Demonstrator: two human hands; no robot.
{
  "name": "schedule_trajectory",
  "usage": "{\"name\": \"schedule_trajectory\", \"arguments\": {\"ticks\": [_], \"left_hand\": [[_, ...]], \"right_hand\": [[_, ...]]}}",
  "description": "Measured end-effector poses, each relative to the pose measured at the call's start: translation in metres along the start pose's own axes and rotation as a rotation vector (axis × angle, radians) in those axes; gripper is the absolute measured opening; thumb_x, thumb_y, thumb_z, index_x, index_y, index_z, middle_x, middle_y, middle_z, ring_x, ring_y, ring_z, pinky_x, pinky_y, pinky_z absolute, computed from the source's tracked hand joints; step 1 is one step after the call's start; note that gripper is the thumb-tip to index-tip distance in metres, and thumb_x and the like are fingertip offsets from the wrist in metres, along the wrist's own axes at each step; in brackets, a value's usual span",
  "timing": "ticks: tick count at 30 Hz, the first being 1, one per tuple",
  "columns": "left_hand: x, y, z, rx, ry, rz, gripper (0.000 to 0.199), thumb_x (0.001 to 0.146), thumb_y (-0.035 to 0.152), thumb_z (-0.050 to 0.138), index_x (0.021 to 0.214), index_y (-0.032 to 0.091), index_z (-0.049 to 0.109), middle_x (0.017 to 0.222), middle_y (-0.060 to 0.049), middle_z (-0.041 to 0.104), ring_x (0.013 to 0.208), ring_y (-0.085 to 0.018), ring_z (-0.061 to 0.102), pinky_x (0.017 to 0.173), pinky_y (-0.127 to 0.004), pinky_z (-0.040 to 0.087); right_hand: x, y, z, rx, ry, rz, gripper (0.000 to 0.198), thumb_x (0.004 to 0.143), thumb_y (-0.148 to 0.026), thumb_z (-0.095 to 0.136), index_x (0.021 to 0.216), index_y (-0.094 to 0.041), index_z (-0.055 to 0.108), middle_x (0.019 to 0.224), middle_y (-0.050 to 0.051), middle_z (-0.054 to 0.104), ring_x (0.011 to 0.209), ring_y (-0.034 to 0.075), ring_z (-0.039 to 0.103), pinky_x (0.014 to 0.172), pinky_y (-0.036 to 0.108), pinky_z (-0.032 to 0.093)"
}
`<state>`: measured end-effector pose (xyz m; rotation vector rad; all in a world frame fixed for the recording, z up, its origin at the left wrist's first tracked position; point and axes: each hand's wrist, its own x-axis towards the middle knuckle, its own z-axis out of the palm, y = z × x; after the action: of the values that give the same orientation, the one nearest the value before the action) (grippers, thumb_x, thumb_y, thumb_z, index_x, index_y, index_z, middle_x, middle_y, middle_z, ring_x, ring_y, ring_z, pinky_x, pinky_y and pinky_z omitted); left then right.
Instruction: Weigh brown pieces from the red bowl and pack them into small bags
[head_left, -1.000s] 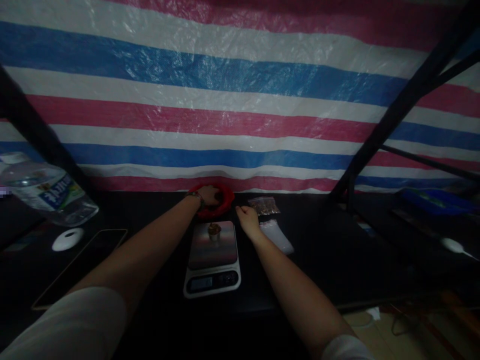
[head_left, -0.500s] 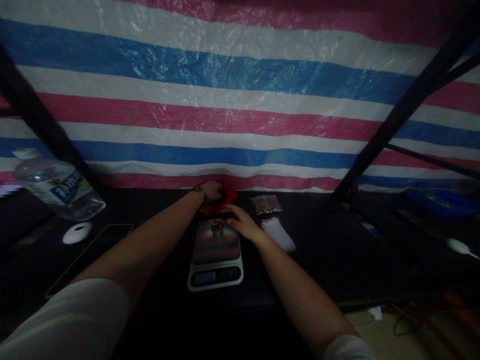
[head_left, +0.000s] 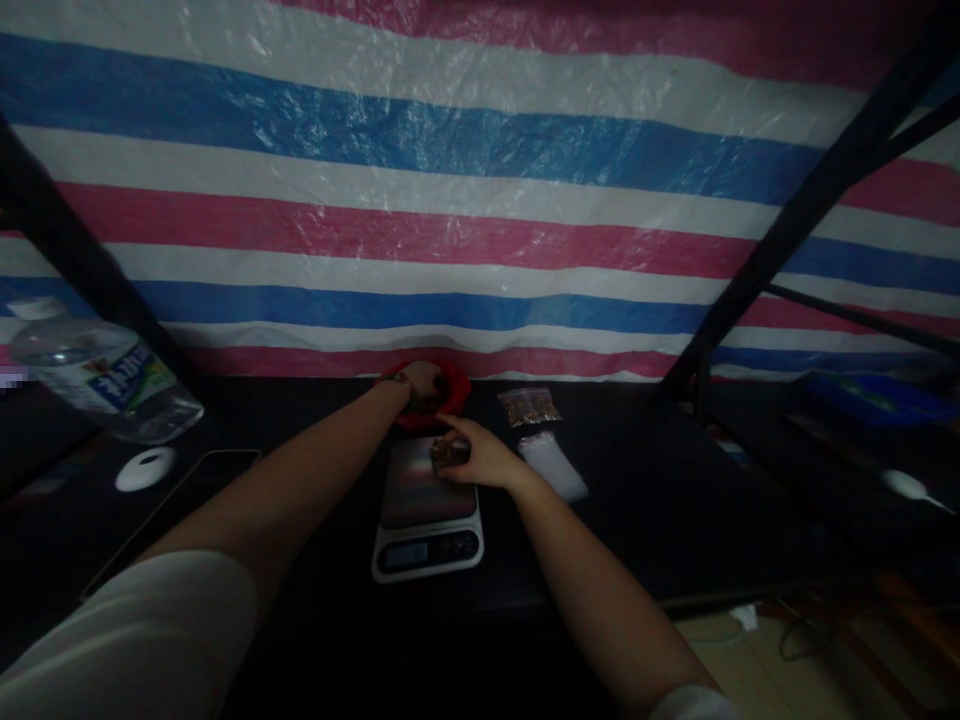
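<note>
A white kitchen scale point(head_left: 429, 505) with a shiny metal plate and a small display lies on the black table in front of me. Over its plate, my right hand point(head_left: 484, 455) has thumb and fingers closed round a small metal cup point(head_left: 448, 453) with brown bits in it. Whether the cup touches the plate is hard to see. Behind the scale, my left hand point(head_left: 421, 380) reaches into a red bag or bowl point(head_left: 457, 392) that holds something dark. The fingers of that hand are mostly hidden.
Right of the scale lie a clear zip bag of brown bits point(head_left: 529, 407) and a stack of flat whitish bags point(head_left: 553, 466). To the left are a large plastic bottle point(head_left: 112, 375), a white mouse point(head_left: 146, 469) and a phone point(head_left: 172, 505). A white spoon point(head_left: 907, 486) rests far right.
My right hand has come in over the scale and closed round the small cup, which was standing on the plate. My left hand stays at the red bag or bowl.
</note>
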<state>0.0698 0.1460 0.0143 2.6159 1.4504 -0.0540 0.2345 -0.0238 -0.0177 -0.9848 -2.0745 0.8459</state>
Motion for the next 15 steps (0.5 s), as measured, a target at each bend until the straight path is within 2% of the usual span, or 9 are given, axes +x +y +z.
{"name": "schedule_trajectory", "arguments": {"ticks": [3, 5, 8, 10, 15], "left_hand": [[-0.003, -0.003, -0.006, 0.027, -0.001, 0.006, 0.025, 0.07, 0.028, 0.065, 0.089, 0.013, 0.072, 0.089, -0.01, 0.071, 0.079, -0.02, 0.064, 0.074, -0.025, 0.047], [-0.008, -0.005, -0.012, 0.023, 0.021, 0.023, 0.025, 0.071, 0.029, 0.065, 0.089, 0.012, 0.072, 0.087, -0.009, 0.071, 0.075, -0.017, 0.062, 0.072, -0.024, 0.046], [-0.023, -0.008, -0.023, -0.007, 0.076, 0.073, 0.029, 0.077, 0.03, 0.064, 0.097, 0.01, 0.07, 0.086, -0.006, 0.071, 0.071, -0.012, 0.058, 0.072, -0.02, 0.043], [-0.037, -0.008, -0.031, -0.021, 0.097, 0.093, 0.029, 0.079, 0.028, 0.062, 0.1, 0.01, 0.069, 0.087, -0.005, 0.071, 0.071, -0.01, 0.057, 0.071, -0.018, 0.042], [-0.081, 0.003, -0.039, -0.074, 0.115, 0.148, 0.029, 0.077, 0.036, 0.064, 0.099, 0.019, 0.072, 0.093, -0.002, 0.071, 0.077, -0.014, 0.061, 0.069, -0.019, 0.042]], "right_hand": [[-0.001, 0.002, -0.005, 0.134, -0.04, 0.007, 0.096, 0.057, -0.032, 0.081, 0.141, -0.024, 0.034, 0.116, 0.006, 0.059, 0.114, 0.021, 0.052, 0.101, 0.038, 0.035], [-0.001, 0.003, -0.009, 0.293, -0.04, -0.015, 0.094, 0.062, -0.044, 0.077, 0.142, -0.026, 0.031, 0.126, 0.007, 0.054, 0.118, 0.022, 0.049, 0.102, 0.037, 0.035], [0.001, 0.008, -0.014, 0.451, 0.115, -0.037, 0.07, 0.08, -0.064, 0.05, 0.138, -0.027, 0.037, 0.13, 0.007, 0.052, 0.124, 0.021, 0.045, 0.104, 0.038, 0.033], [0.003, 0.015, -0.015, 0.465, 0.252, -0.02, 0.065, 0.084, -0.067, 0.037, 0.132, -0.025, 0.044, 0.125, 0.007, 0.057, 0.123, 0.021, 0.046, 0.105, 0.037, 0.032], [0.01, 0.039, -0.011, 0.433, 0.431, 0.077, 0.057, 0.084, -0.064, 0.041, 0.118, -0.021, 0.056, 0.108, 0.006, 0.064, 0.112, 0.02, 0.053, 0.1, 0.037, 0.037]]}}
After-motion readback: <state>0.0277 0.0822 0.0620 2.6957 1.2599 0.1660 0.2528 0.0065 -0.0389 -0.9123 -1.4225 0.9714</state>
